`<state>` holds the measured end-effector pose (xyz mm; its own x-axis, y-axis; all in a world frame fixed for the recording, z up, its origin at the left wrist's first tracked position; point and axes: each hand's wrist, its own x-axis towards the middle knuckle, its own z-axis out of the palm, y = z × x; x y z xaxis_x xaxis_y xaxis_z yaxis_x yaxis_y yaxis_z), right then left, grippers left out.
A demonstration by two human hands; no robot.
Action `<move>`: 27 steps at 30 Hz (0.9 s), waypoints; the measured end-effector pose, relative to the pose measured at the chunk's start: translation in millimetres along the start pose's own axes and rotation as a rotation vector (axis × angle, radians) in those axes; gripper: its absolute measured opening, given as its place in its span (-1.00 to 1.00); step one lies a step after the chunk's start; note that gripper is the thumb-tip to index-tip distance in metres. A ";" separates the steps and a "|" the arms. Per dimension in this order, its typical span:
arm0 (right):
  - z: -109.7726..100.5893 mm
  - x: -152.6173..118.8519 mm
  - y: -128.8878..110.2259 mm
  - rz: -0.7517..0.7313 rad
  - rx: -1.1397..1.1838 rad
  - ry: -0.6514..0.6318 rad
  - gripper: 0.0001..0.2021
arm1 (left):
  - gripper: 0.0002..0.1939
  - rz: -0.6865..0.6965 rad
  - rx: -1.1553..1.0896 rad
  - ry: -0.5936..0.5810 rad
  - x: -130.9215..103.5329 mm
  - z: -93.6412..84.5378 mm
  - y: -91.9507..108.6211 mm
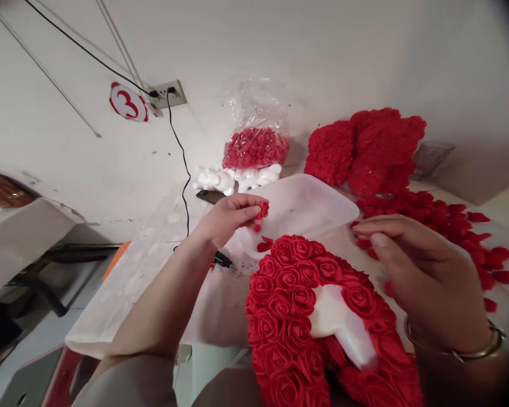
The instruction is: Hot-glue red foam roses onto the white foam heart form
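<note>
Holds a small flower [262,210] with the left hand [229,216], in a tight pinch of thumb and finger. Has a red bit [257,228] just under that pinch; cannot tell if held too. Has the right hand [424,265] with thumb near fingertips, in a narrow grip. Shows a red speck [355,224] right at those tips; cannot tell if pinched or lying behind. Wears a bracelet [479,353] on the right wrist.

Has the big rose shape [280,328] between both grips and nearer the body. Shows roses around a bare white part [343,325], on the side by the right hand.

Has a pale tray [318,198] just past the left grip, reaching toward the right. Has loose petals [445,226] past and beside the right grip, with big red lumps [365,150] behind them. Has white shapes [220,180] and a bag [257,141] of small red flowers beyond the left grip. Shows a black tool tip [223,259] near the left wrist, and a sign [129,102] reading 3 far past it.
</note>
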<state>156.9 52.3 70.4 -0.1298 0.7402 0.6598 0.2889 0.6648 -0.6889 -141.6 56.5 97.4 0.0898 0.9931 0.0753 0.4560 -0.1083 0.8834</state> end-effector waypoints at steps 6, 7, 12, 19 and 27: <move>1.1 21.7 -41.1 -0.241 -0.102 -0.177 -0.79 | -0.63 0.035 -0.702 -0.204 -20.7 21.4 35.0; 1.6 25.8 -47.5 -0.292 -0.122 -0.204 -0.77 | -0.64 0.038 -0.724 -0.224 -21.9 24.0 39.8; 7.0 41.1 -63.1 -0.391 -0.168 -0.250 -0.68 | -0.60 0.060 -0.679 -0.240 -23.2 31.2 54.5; 10.4 46.6 -58.9 -0.344 -0.070 -0.387 -0.78 | -0.58 0.087 -0.600 -0.267 -21.8 32.2 60.2; 10.8 45.7 -55.0 -0.306 0.021 -0.426 -0.63 | -0.63 0.150 -0.571 -0.305 -25.1 33.5 62.1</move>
<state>124.8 50.6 135.2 -0.5809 0.4843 0.6542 0.1589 0.8558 -0.4924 -85.9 23.3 134.8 0.4002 0.9030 0.1564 -0.1145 -0.1200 0.9861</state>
